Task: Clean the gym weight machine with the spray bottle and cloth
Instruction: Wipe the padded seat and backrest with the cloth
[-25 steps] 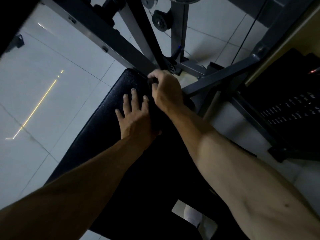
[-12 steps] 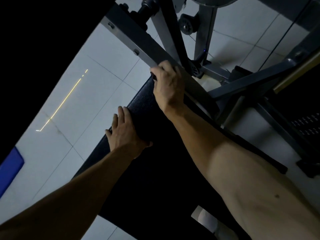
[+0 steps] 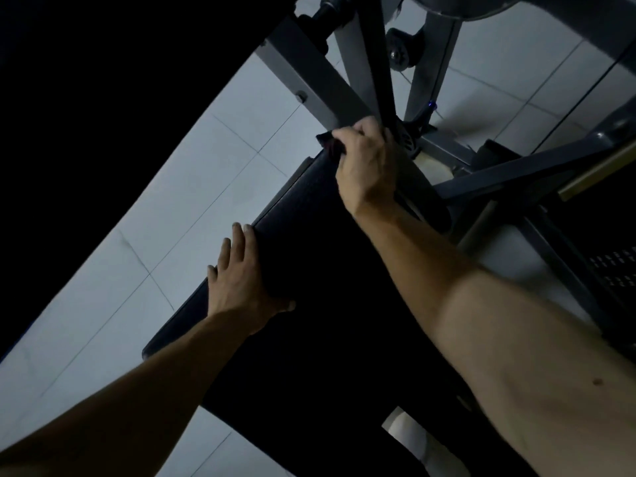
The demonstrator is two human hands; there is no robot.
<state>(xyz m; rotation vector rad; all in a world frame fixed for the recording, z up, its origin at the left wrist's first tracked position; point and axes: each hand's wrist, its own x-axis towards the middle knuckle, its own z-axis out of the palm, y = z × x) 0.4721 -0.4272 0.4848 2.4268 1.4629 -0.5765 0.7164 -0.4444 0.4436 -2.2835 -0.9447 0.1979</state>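
A black padded bench of the weight machine runs from the lower middle up to the grey steel frame. My right hand is closed on a dark cloth and presses it against the frame where it meets the far end of the pad. My left hand lies flat on the pad's left edge, fingers apart, holding nothing. No spray bottle is in view.
Pale floor tiles lie left of the bench. Grey frame bars and a black pulley wheel cross the top. A perforated black plate stands at the right. A dark mass fills the upper left corner.
My right hand has slid the cloth from the pad's end up onto the frame bar. My left hand has shifted from the pad's middle to its left edge. The camera has swung left.
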